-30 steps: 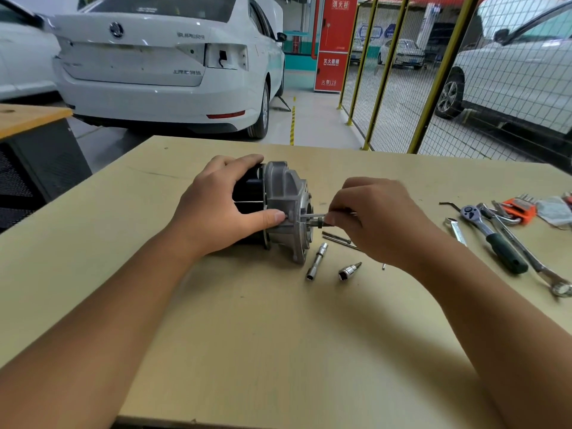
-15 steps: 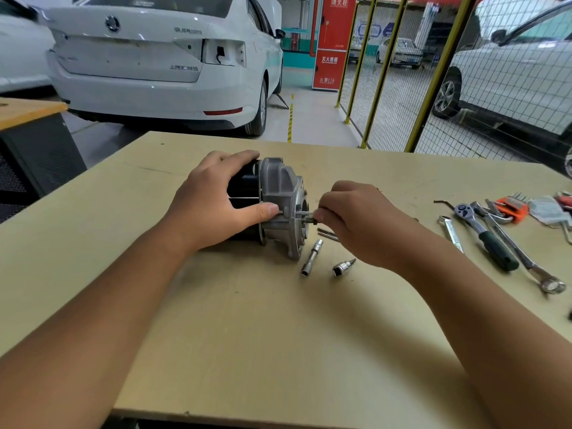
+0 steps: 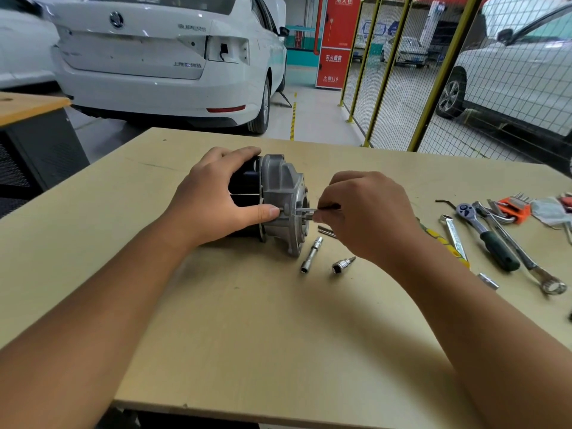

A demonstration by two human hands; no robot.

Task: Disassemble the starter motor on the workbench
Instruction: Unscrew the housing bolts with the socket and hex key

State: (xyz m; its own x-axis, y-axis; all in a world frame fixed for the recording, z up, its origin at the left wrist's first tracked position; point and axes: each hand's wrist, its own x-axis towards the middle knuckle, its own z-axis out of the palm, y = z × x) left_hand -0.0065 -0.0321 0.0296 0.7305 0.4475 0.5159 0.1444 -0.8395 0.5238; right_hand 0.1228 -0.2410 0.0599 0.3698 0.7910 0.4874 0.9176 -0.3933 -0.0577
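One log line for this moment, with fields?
left hand: holds motor | right hand: pinches thin tool at end housing | socket, bit: on bench

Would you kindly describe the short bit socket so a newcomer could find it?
Start at the starter motor on the workbench. Two small chrome pieces lie just in front of it. The bit socket is the stubby right one with a pointed tip; the long extension is slimmer.

The white saloon car [image 3: 167, 57] parked beyond the workbench carries a round emblem at the centre of its boot lid, chrome lettering reading "SUPERB" at upper right, and Chinese script below it, too blurred to read. The tall red cabinet [image 3: 335, 41] by the yellow fence bears white Chinese characters at top and mid-height; near its base stands "119".
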